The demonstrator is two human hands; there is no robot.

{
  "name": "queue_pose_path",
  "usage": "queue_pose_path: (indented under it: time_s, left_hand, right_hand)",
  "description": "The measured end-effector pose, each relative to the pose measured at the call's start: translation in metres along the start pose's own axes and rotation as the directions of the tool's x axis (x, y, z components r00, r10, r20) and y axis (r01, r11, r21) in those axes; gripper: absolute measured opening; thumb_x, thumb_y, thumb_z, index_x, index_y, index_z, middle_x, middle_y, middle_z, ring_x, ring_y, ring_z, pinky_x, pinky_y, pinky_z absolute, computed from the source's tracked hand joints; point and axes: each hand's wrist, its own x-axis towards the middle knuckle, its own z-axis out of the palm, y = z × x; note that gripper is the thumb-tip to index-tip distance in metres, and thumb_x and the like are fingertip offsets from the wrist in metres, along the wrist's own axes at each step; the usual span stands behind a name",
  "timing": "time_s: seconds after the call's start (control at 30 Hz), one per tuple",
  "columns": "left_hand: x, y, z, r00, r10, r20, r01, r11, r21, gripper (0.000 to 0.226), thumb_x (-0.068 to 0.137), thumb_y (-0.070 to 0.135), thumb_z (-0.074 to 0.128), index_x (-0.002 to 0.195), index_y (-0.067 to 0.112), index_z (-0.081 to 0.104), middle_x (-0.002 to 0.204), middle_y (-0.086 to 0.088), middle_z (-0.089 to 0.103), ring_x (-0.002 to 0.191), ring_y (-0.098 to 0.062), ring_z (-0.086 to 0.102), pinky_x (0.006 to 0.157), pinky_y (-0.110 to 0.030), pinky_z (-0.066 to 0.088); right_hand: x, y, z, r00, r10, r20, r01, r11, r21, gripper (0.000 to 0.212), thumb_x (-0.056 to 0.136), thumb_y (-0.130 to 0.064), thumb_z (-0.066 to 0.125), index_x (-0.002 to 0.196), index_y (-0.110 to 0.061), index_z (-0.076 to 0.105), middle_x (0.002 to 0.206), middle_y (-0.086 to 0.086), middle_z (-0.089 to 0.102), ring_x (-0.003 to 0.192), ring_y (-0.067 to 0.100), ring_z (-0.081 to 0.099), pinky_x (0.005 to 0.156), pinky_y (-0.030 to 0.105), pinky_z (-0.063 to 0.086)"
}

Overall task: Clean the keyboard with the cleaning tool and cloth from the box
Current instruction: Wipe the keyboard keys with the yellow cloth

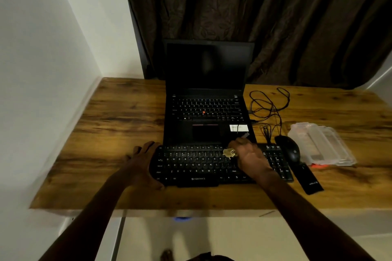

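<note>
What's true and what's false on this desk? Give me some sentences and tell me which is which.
1. The laptop has a dark screen. True.
2. The right hand is on the mouse. False: it holds a yellowish cleaning item on the keyboard.
3. The left hand rests at the keyboard's left end. True.
4. The clear plastic box sits left of the laptop. False: it is on the right, beyond the mouse.
</note>
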Motion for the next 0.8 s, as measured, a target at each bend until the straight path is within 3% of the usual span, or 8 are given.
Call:
queue_pose_path:
  time_s: [0.1,0.23,0.37,0.6,0.8]
  left_hand:
    - [0.001,0.001,-0.001,1.000,-0.005,0.006,0.005,1.000,0.009,0.147,0.035,0.077,0.080,0.155,0.034,0.007,0.157,0.012,0.010,0.137,-0.025,0.019,0.102,-0.056,0.034]
    - [0.001,0.000,0.000,1.000,0.010,-0.009,-0.010,1.000,0.012,0.146,0.033,0.078,0.078,0.153,0.033,0.009,0.154,0.013,0.014,0.133,-0.025,0.022,0.098,-0.055,0.038]
    - [0.000,-0.001,0.002,1.000,0.014,-0.022,-0.014,1.000,0.012,0.147,0.033,0.078,0.079,0.154,0.033,0.008,0.153,0.013,0.013,0.133,-0.025,0.022,0.099,-0.056,0.037]
    - [0.001,-0.001,0.000,1.000,0.003,0.008,-0.002,1.000,-0.018,0.148,0.035,0.075,0.081,0.154,0.033,0.004,0.155,0.012,0.010,0.136,-0.025,0.018,0.102,-0.055,0.032]
    - [0.000,0.001,0.000,1.000,0.013,-0.003,-0.013,1.000,-0.015,0.147,0.037,0.074,0.081,0.154,0.031,0.005,0.155,0.010,0.011,0.135,-0.026,0.019,0.100,-0.054,0.033]
  right_hand:
    - [0.000,0.005,-0.006,0.999,0.040,0.009,-0.040,0.999,0.022,0.051,0.088,-0.001,0.060,0.133,-0.025,0.052,0.135,0.001,0.048,0.124,0.020,0.046,0.107,0.031,0.041]
    - [0.001,-0.004,-0.008,0.999,0.022,0.040,-0.021,1.000,-0.019,0.054,0.091,-0.006,0.059,0.141,-0.023,0.047,0.143,0.003,0.042,0.134,0.021,0.036,0.115,0.034,0.030]
    - [0.008,-0.023,-0.005,0.998,-0.038,0.048,0.041,0.998,-0.048,0.052,0.089,-0.010,0.063,0.137,-0.026,0.050,0.140,0.000,0.045,0.133,0.021,0.037,0.116,0.039,0.028]
    - [0.012,-0.018,-0.006,0.992,0.026,0.121,-0.020,0.999,-0.050,0.055,0.086,-0.005,0.065,0.136,-0.024,0.052,0.138,0.001,0.048,0.129,0.022,0.045,0.114,0.035,0.036]
    - [0.017,-0.054,0.001,0.989,-0.144,0.037,0.143,0.989,0.023,0.049,0.087,-0.008,0.065,0.132,-0.024,0.056,0.131,0.000,0.051,0.125,0.021,0.044,0.111,0.035,0.037]
